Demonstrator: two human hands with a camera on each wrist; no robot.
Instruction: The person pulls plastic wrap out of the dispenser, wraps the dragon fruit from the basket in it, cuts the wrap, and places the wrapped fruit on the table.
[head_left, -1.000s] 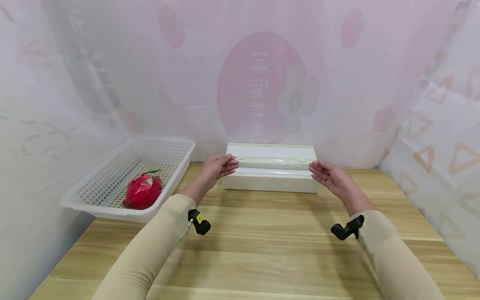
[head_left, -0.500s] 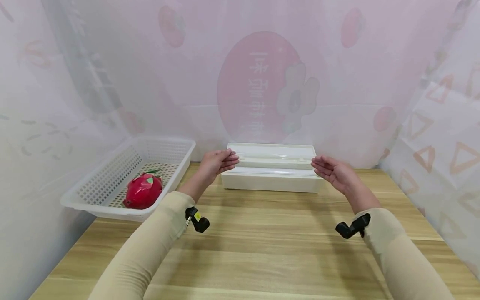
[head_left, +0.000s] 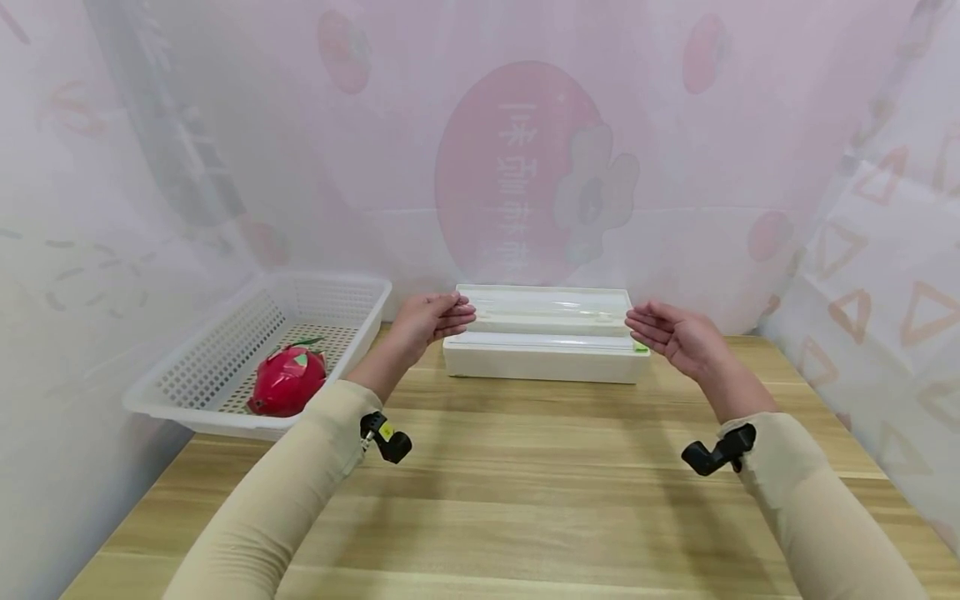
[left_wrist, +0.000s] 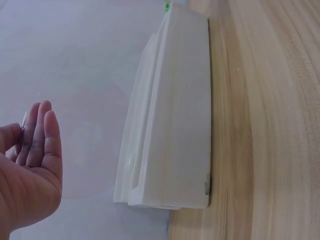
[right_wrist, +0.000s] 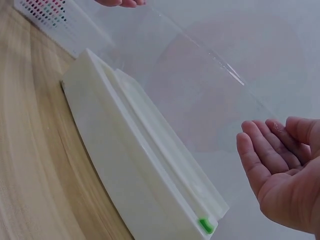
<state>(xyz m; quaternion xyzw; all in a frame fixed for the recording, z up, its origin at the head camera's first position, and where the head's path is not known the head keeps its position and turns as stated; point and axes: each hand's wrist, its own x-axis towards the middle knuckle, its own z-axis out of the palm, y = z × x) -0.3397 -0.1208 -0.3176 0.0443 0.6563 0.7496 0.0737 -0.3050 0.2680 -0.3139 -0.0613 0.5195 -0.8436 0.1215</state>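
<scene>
Nearest, two beige sleeves over the wooden table, each with a small black wrist camera mount. Farther in, left hand raised above the table at the left end of the white cling-film dispenser box, fingers straight and close together, pointing right, thumb pressed to fingertips on the edge of a clear film sheet; grip pinched on that sheet, seen in the right wrist view as a thin glinting edge stretched from the left fingers toward the right hand. Right hand held palm up at the right end of the box, fingers gently curled and together, thumb against them at the film's other edge; whether actually pinching, cannot tell. Dispenser box flat on the table between both hands, near the back edge, lid closed, small green tab at its right end. Left of it, a white perforated plastic basket with a red dragon fruit inside. Behind everything, a pale pink printed curtain.
</scene>
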